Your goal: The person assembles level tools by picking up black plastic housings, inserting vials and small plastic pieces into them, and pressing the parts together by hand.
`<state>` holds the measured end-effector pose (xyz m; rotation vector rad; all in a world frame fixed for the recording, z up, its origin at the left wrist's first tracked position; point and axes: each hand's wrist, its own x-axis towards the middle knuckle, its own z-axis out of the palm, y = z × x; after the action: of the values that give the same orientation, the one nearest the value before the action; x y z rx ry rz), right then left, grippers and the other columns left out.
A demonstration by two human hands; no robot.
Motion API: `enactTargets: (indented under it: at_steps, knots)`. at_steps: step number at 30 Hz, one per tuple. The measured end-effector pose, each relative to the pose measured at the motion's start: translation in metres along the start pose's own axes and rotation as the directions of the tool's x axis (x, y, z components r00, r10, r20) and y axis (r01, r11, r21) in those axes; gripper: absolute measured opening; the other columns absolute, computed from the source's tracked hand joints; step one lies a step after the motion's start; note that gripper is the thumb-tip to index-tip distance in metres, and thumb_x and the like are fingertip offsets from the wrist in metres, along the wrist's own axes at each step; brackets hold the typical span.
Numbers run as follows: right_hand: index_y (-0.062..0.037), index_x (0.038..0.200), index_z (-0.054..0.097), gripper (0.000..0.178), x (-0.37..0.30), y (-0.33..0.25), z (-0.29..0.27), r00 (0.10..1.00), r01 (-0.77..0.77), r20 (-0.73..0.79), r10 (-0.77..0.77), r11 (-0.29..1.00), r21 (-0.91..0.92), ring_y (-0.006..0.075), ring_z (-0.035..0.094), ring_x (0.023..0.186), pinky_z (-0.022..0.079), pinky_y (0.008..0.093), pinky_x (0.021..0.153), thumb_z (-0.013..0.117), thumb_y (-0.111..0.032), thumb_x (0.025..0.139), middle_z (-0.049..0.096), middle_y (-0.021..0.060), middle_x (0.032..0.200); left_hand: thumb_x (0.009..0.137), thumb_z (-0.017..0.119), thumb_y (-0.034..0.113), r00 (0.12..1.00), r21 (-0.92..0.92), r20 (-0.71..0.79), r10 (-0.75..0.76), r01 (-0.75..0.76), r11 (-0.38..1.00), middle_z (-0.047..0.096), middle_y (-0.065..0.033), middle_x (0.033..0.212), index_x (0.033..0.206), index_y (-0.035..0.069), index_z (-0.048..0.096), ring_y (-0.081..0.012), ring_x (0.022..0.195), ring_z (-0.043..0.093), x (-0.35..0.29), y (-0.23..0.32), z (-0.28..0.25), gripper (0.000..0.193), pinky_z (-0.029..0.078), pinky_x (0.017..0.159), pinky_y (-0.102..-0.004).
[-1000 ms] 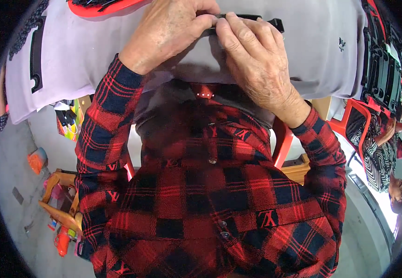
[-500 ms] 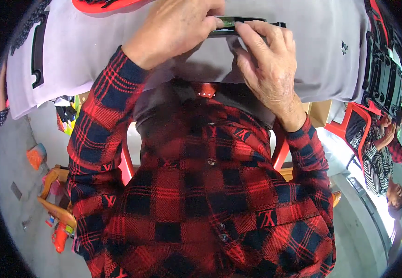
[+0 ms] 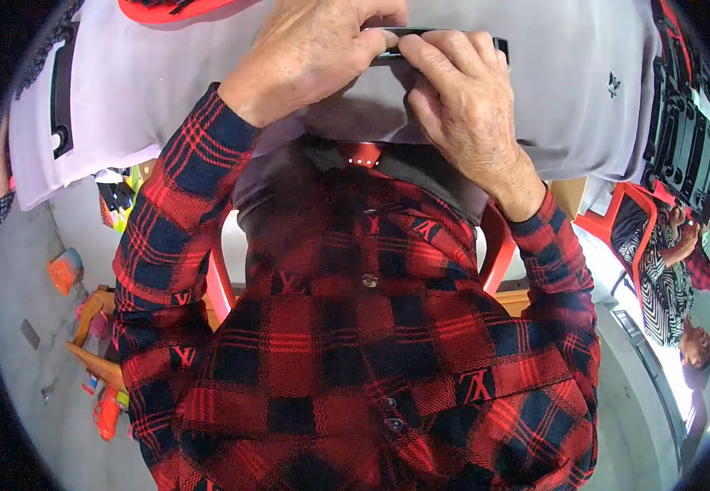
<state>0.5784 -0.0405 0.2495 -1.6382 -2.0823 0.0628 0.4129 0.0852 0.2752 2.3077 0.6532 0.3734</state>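
Note:
A long black plastic part (image 3: 499,49) with a slot lies across the far middle of the grey cloth-covered table (image 3: 568,98). My left hand (image 3: 314,53) grips its left portion, with thumb and fingers closed together. My right hand (image 3: 469,98) is bent over the part from the right, its fingertips pressed on the slot close to my left thumb. Fingers cover most of the part, so what sits in the slot is hidden.
A red tray (image 3: 199,10) with black pieces sits at the far left. Similar black strips lie at the left (image 3: 61,94) and right (image 3: 682,143) of the table. A small black piece (image 3: 613,83) rests on the right. Another person (image 3: 666,278) sits beside a red chair (image 3: 608,221).
My right hand has shifted left toward my left thumb. Its fingers now cover the greenish piece that showed in the slot. My left hand has barely moved.

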Motion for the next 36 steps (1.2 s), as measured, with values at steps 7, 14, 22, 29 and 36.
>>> enactTargets:
  at_steps: [7,14,22,29,36]
  knots:
    - [-0.0081,0.118,0.066,0.047,0.001,-0.001,0.001,0.997,-0.032,-0.064,0.035,0.998,0.051,0.0308,0.057,0.095,0.049,0.0402,0.084,0.07,-0.002,0.072,0.063,0.0096,0.108,0.087,0.061,0.003,0.99,-0.314,0.084,-0.112,0.133,0.94,0.06,-0.0095,0.093,0.105,-0.005,0.064,-0.0206,0.087,0.061,0.0,0.005,-0.02,0.019,0.05,0.079,-0.0324]
    - [-0.0074,0.113,0.07,0.039,0.0,-0.007,-0.01,0.982,-0.109,-0.151,0.117,0.992,0.062,0.0288,0.06,0.093,0.051,0.0364,0.083,0.071,-0.002,0.074,0.067,0.0093,0.108,0.082,0.064,0.002,0.983,-0.287,-0.06,-0.173,0.149,0.946,0.061,-0.0118,0.093,0.112,-0.008,0.063,-0.0215,0.083,0.062,-0.024,0.02,-0.028,0.031,0.051,0.076,-0.0319]
    - [-0.0137,0.109,0.072,0.038,0.017,-0.015,-0.011,0.998,0.02,-0.06,-0.028,0.992,-0.122,0.0253,0.056,0.095,0.043,0.038,0.082,0.075,-0.009,0.072,0.065,0.0021,0.109,0.074,0.075,0.003,0.974,-0.136,-0.184,-0.13,0.106,0.985,0.059,-0.0177,0.086,0.106,-0.008,0.066,-0.0333,0.082,0.06,-0.031,0.011,-0.009,0.036,0.048,0.073,-0.0391]
    - [-0.0168,0.11,0.071,0.042,0.02,-0.017,0.002,1.0,-0.015,-0.021,0.013,0.994,-0.111,0.0245,0.056,0.094,0.042,0.0387,0.079,0.077,-0.01,0.069,0.064,-0.002,0.106,0.072,0.076,-0.001,0.968,-0.125,-0.196,-0.154,0.131,0.983,0.059,-0.0173,0.086,0.104,-0.007,0.067,-0.0335,0.08,0.061,-0.029,0.007,-0.008,0.034,0.048,0.073,-0.0398]
    - [-0.016,0.112,0.071,0.044,0.028,-0.02,-0.006,0.999,0.038,0.041,-0.034,0.994,-0.107,0.0242,0.056,0.094,0.043,0.0387,0.076,0.076,-0.01,0.069,0.064,-0.0038,0.103,0.068,0.076,-0.004,0.963,-0.075,-0.263,-0.061,0.043,0.996,0.059,-0.0155,0.083,0.1,-0.005,0.067,-0.0327,0.079,0.06,-0.031,0.003,-0.001,0.033,0.047,0.072,-0.04]
